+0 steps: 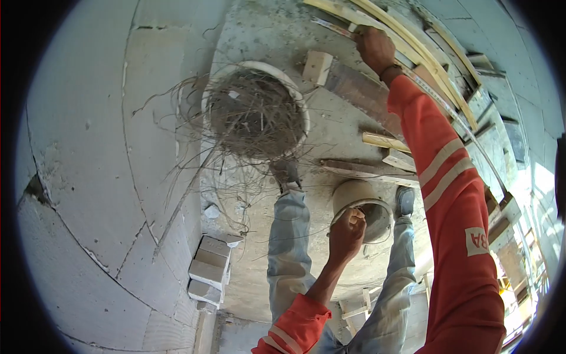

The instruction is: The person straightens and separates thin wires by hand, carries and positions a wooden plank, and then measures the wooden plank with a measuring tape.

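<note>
My left hand (348, 233) is closed in front of the rim of a small pale bucket (349, 193); whatever its curled fingers hold is too small to make out. Farther up, my right hand (375, 49) reaches out with its fingers pressed together over a long thin strip with markings (433, 94). A small pale bit shows at its fingertips, and I cannot tell what it is. Long yellowish wood strips (407, 44) lie beside that hand. A large round tub (302, 105) full of tangled thin wire (253, 112) stands at the upper middle.
Pale block walls rise at left and right. Stacked light blocks (209, 262) stand at the lower left. A wide board (365, 97), a wood block (318, 67) and short planks (371, 172) lie on the floor. Loose wires spread around the tub. My feet stand near both containers.
</note>
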Demonstrator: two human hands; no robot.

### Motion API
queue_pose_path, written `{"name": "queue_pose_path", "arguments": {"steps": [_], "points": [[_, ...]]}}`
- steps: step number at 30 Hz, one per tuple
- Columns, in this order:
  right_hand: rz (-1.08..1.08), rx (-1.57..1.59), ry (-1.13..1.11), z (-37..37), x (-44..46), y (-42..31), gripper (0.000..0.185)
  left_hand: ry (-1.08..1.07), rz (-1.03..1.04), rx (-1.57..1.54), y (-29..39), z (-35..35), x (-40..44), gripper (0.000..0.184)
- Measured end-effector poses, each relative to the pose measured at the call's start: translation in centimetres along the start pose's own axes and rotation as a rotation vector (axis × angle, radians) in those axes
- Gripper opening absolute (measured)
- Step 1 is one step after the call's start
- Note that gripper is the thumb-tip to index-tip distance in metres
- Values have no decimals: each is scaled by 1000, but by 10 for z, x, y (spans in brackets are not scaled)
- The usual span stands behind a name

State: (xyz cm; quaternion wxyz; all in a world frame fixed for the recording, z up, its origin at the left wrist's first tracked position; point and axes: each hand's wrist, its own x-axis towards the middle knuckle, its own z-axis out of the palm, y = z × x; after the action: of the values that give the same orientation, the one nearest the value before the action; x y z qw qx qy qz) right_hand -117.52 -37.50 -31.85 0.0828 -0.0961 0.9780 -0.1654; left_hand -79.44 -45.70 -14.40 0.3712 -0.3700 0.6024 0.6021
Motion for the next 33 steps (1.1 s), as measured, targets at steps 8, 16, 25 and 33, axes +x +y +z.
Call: {"name": "queue_pose_path", "arguments": {"steps": [8,16,25,33], "points": [[-32,312,154,-192,-93,-108,13,-344,-111,-97,-3,9,-11,31],[-244,666,-6,-345,-210,-112,12,-216,506,-155,196,117,-91,62],[-42,633,520,-515,-342,96,26,-267,481,-807,330,239,-51,26],[567,1429,773,-704,-573,290,93,-291,518,-849,385,325,-138,18]]}}
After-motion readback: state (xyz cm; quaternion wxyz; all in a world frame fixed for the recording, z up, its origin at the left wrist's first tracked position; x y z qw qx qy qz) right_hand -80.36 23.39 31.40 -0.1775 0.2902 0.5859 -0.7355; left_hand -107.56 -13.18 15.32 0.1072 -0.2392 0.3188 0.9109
